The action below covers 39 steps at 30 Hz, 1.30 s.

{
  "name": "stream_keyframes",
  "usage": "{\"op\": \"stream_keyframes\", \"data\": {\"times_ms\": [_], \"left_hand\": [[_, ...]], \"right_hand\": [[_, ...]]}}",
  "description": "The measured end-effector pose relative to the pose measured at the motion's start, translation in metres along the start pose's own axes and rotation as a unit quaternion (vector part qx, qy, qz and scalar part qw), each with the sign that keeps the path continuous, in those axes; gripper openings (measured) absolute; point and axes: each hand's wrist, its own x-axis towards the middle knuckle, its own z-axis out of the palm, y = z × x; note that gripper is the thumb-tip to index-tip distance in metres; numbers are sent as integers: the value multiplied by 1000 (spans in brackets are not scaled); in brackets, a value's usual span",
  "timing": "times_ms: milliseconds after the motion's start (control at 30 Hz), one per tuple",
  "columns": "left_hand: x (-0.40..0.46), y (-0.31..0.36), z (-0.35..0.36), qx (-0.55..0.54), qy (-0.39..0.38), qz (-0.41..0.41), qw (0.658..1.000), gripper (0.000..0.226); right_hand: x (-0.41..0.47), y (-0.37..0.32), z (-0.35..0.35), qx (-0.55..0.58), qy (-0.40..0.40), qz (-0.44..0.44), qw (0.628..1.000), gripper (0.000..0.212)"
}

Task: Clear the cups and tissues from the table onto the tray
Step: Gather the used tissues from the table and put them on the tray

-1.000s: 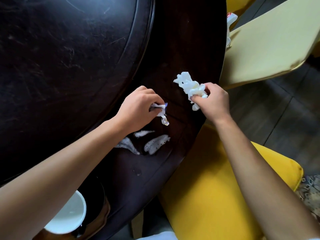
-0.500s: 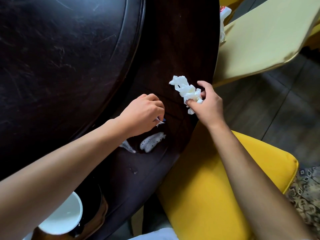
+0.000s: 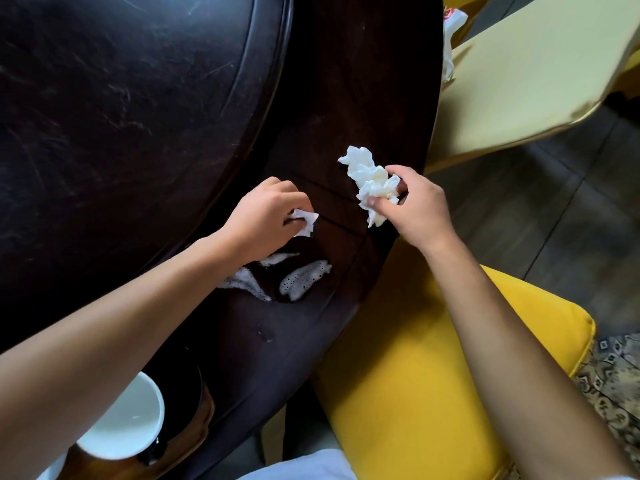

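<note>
Dark scratched table fills upper left; yellow chair lower right. Left hand pinches small tissue; right hand grips crumpled tissue.

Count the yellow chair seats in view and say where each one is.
2. A bright yellow seat sits below the right hand, beside the table edge; a pale yellow seat is at top right. Others may lie outside the frame.

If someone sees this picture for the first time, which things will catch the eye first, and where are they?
First, the crumpled white tissue pinched in the right hand over the dark table, near its edge. Next, the left hand gripping a smaller white scrap, with white foamy patches on the table just below it. The bright yellow chair seat fills the lower right.
</note>
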Motion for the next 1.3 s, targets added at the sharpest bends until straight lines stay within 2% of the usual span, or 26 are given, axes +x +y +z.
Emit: {"op": "stream_keyframes", "data": {"times_ms": [67, 167, 367, 567, 867, 1033, 1200, 1300], "left_hand": [[-4, -2, -6, -37, 26, -33, 998, 13], [-12, -3, -19, -83, 60, -71, 992, 12], [-44, 6, -49, -131, 133, -86, 979, 14], [-89, 22, -67, -206, 219, -90, 950, 18], [-168, 37, -99, -226, 316, -96, 917, 21], [-220, 45, -117, -222, 344, -94, 908, 34], [-282, 42, -130, -208, 386, -93, 894, 19], [-326, 35, -130, -221, 407, -103, 880, 19]], "right_hand": [[2, -2, 2, 6, 5, -1, 1000, 61], [2, -4, 4, 2, 0, -9, 1000, 45], [-13, -12, -4, 75, 50, -30, 995, 30], [-48, -40, -10, 141, 49, -60, 987, 38], [-125, -100, -22, 210, 37, -111, 971, 40], [-172, -132, -22, 233, 33, -138, 962, 38], [-226, -159, -12, 241, 48, -167, 955, 31], [-262, -172, -1, 239, 48, -180, 953, 31]]}}
